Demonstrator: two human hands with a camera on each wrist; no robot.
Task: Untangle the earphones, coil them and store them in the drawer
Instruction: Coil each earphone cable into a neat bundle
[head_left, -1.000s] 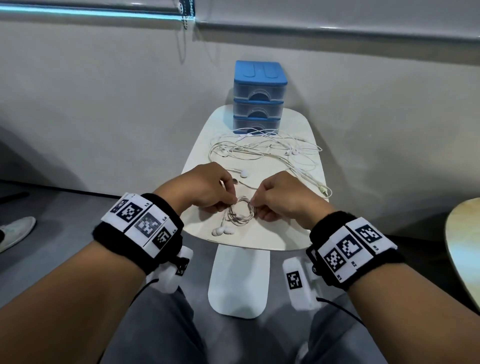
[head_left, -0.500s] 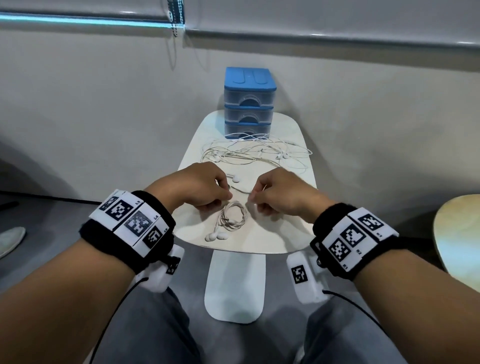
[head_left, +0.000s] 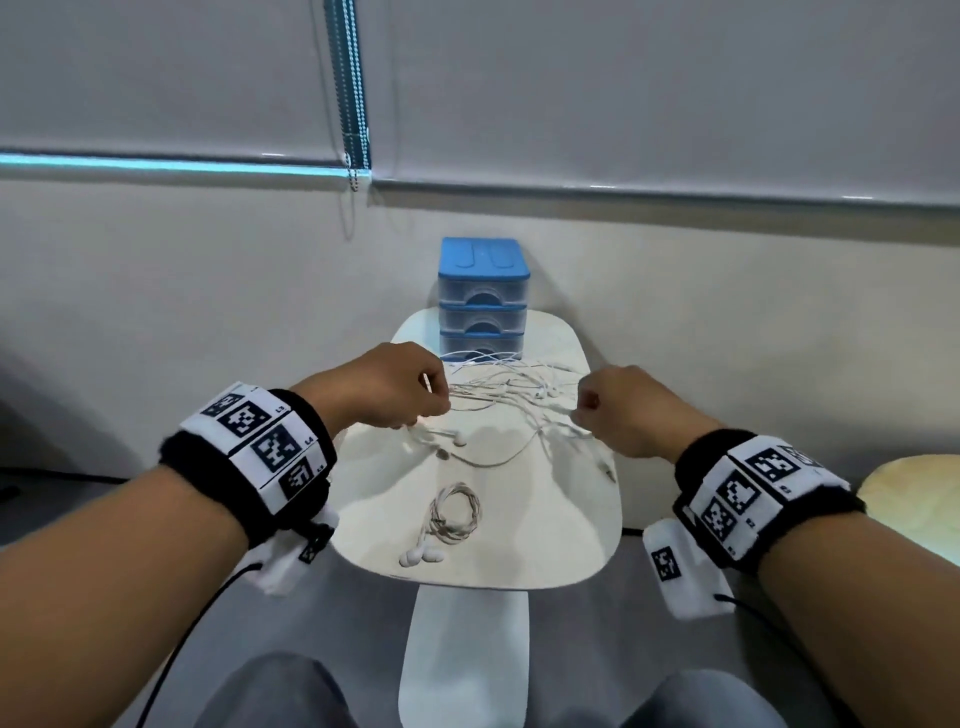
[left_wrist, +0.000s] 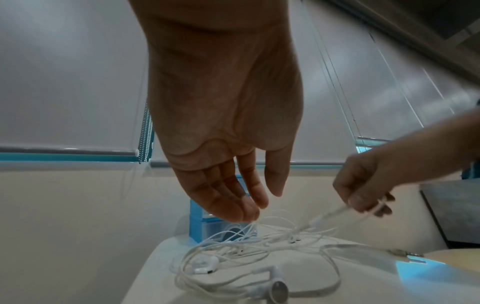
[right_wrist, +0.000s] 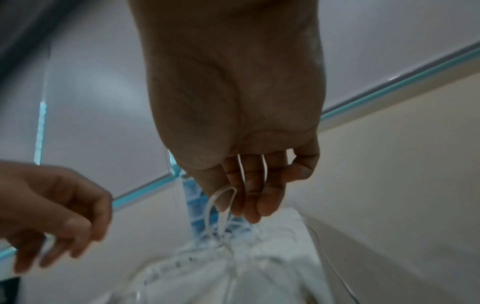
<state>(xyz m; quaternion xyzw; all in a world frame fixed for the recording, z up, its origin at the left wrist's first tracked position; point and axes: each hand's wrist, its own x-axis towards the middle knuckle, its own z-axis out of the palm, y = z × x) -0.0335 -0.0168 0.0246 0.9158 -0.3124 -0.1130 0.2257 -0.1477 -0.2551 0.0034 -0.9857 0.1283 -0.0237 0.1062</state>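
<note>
1 set of earphones (head_left: 456, 512) coiled, lying near front edge of counter (head_left: 566, 545), not yet stored. Tangled earphones (head_left: 511, 397) remain just before closed drawers (head_left: 482, 296). Right hand (head_left: 626, 410) pinches cable loop; left hand (head_left: 387, 387) fingers loosely curled, touching strands. Untangling, coiling, storing remain.

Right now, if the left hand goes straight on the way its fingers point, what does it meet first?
Most likely the tangled earphone cables: the left hand points its fingers down at them, tips almost on the top strands. Beyond stands the blue drawer unit. Depth is unclear.
</note>
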